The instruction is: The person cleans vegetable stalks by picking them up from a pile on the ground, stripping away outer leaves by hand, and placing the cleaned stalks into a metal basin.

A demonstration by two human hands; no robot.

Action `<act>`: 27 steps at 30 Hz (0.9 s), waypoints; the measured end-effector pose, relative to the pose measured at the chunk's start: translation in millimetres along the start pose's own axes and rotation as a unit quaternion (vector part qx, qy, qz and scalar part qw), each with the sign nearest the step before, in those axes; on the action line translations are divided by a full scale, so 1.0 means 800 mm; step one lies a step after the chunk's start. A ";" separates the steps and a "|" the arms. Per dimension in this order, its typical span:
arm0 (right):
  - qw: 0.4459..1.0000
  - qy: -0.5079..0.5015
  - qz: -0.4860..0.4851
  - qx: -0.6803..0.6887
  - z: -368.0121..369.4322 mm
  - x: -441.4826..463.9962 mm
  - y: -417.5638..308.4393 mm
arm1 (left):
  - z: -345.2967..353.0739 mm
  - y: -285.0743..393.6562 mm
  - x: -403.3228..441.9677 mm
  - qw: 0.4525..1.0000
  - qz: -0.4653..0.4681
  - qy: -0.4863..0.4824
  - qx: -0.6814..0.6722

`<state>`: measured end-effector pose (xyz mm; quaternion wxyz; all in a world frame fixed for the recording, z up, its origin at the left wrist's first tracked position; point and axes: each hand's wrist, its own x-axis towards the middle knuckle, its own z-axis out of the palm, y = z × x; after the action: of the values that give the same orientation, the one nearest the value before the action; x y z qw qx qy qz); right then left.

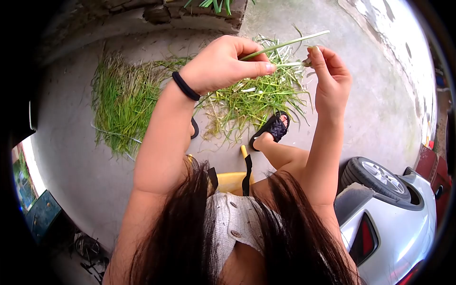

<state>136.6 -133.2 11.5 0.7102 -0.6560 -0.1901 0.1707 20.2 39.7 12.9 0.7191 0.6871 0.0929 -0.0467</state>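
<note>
My left hand (232, 64), with a black band at the wrist, is closed around slender scallion-like stalks. One pale green stalk (289, 42) sticks out of it toward the upper right, its whitish end free. A second, white-ended stalk (290, 64) runs from under my left thumb to my right hand (330, 71). There the right thumb and fingertips pinch the end of that stalk, at a small brownish bit. Below both hands, a loose heap of green stalks and trimmings (251, 99) lies on the concrete floor.
Left of the heap lies a larger bundle of long green stalks (123, 99). My sandalled foot (275, 128) is at the heap's near edge, and a yellow seat (230, 182) is beneath me. A silver car-like body (399, 232) with a wheel (377, 178) stands at right.
</note>
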 end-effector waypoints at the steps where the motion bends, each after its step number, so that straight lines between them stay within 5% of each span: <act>1: 0.997 0.033 -0.025 -0.069 -0.008 0.003 0.001 | -0.002 0.001 -0.001 1.000 -0.013 0.003 0.003; 11: 0.938 0.237 -0.089 -0.235 -0.098 0.032 0.003 | -0.027 0.004 -0.004 0.999 -0.032 0.016 -0.005; 18: 0.910 0.040 -0.047 -0.411 -0.060 0.013 0.004 | -0.022 -0.001 0.005 0.996 0.015 0.037 -0.074; 23: 0.976 -0.105 0.125 -0.142 -0.010 0.001 0.003 | -0.017 0.003 0.004 0.985 0.005 0.081 -0.155; 27: 0.953 -0.219 0.181 0.103 0.024 -0.011 0.010 | -0.013 -0.003 0.008 0.982 0.011 0.088 -0.170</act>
<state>119.4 -120.7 4.6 0.6722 -0.5491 -0.2005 0.4544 25.2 50.5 9.0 0.8148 0.5574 0.1550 0.0380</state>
